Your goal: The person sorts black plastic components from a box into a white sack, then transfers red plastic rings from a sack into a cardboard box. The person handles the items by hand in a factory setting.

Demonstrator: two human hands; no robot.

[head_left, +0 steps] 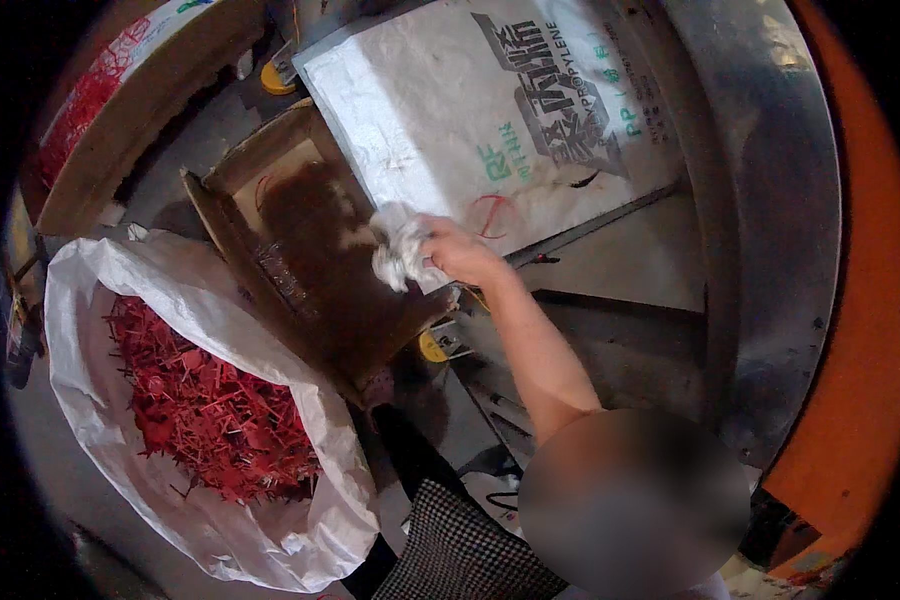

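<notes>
My right hand is closed around a crumpled white cloth. It hangs over the right side of an open, brown-stained cardboard box, next to the lower left corner of a flat white woven sack with dark and green print. The bare forearm reaches up from the lower right. My left hand does not show. A black-clad limb below a checked garment ends at a small pinkish shape by the box's near corner; I cannot tell what it is.
An open white sack full of red plastic scraps stands at the left. Another cardboard box is at the upper left. A wide curved metal rim bounds the right, beside an orange surface. Yellow-hubbed wheels flank the stained box.
</notes>
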